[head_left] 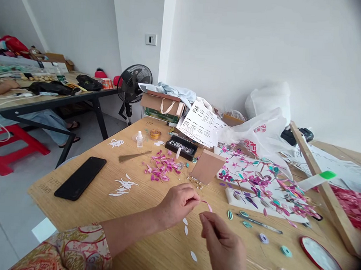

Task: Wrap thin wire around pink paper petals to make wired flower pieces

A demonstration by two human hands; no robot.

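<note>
Pink thin paper strip (207, 205) over the light wooden table (149, 247) | left hand (179, 204) pinches one end, right hand (222, 243) pinches the other | looks featherlight, floppy, easily creased; best held lightly at the tips

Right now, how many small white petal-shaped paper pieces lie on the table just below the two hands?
3: two white petals close together under the left hand, at and, and one nearer the table edge, left of the right hand. Others may be hidden beneath the hands.

Pink paper strip (207, 205), magenta petals (161, 168), white paper leaves (124, 185), black phone (80, 177), pale wooden table (148, 255), red stool (6, 149), red-rimmed lid (321, 256), sleeve (69, 252) patterned in red, yellow and green florals.
</note>
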